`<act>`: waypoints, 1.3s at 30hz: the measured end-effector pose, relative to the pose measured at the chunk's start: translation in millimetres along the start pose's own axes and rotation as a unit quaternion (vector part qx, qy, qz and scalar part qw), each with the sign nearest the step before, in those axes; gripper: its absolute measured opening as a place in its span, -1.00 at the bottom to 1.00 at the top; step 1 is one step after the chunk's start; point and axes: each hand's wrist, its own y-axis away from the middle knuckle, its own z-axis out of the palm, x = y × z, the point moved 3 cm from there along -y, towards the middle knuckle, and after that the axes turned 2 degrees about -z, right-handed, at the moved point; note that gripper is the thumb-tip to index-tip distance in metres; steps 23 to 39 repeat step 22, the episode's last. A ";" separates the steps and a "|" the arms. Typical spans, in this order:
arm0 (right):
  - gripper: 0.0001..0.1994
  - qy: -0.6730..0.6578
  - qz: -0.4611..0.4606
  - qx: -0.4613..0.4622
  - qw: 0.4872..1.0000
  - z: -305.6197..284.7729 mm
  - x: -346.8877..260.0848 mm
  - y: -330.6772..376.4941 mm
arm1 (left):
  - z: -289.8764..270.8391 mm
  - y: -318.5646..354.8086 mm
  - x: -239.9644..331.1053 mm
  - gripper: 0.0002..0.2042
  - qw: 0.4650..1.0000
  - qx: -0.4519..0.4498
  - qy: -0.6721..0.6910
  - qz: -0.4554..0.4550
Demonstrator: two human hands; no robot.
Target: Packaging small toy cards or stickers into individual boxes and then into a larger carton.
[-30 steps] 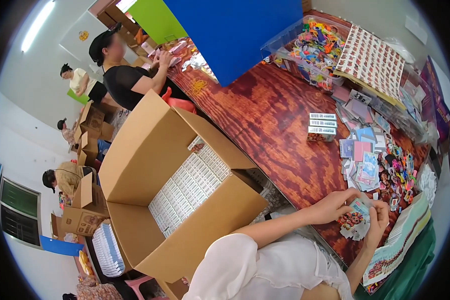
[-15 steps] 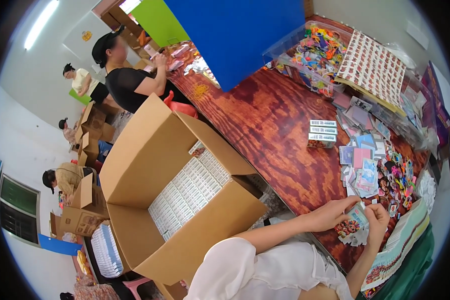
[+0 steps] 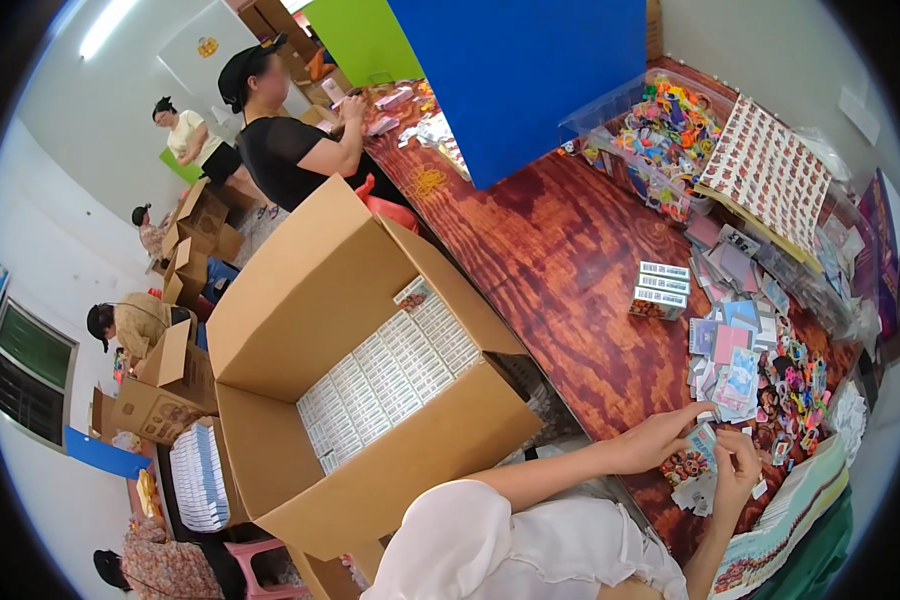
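Observation:
Low on the right, above the near edge of the table, my left hand [image 3: 658,440] grips a small printed box [image 3: 692,458] with green and red artwork. From its other side my right hand [image 3: 736,472] holds the same box, fingers bent around its edge. White torn-looking flaps or scraps [image 3: 698,492] show below the box. Beyond my hands lie a pile of small cards and notebooks [image 3: 732,345] and a heap of colourful trinkets [image 3: 795,385]. A stack of flat printed cartons [image 3: 785,520] lies beside my right forearm.
Three small boxes [image 3: 660,290] stand together on the red-brown table [image 3: 530,240]. An open cardboard carton [image 3: 290,290] with rows of small boxes is at my left. A clear bin of trinkets [image 3: 610,140] and a blue panel [image 3: 520,90] stand farther back. A co-worker [image 3: 290,150] is across the carton.
The view has shifted slightly, moving the scene rightward and down. The small box stays between my hands, and my right fingers have moved lower along its edge.

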 end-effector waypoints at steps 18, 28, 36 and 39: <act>-0.78 0.054 -0.008 0.025 0.998 -9.9 13.9 29.9 | 20.2 -1.5 -7.7 -0.50 0.997 -0.008 0.007 0.080; -0.70 0.013 0.074 0.091 0.993 -22.4 34.9 28.0 | 65.5 -11.5 -20.0 -0.47 0.998 -0.047 0.030 0.033; -0.70 0.013 0.074 0.091 0.993 -22.4 34.9 28.0 | 65.5 -11.5 -20.0 -0.47 0.998 -0.047 0.030 0.033; -0.70 0.013 0.074 0.091 0.993 -22.4 34.9 28.0 | 65.5 -11.5 -20.0 -0.47 0.998 -0.047 0.030 0.033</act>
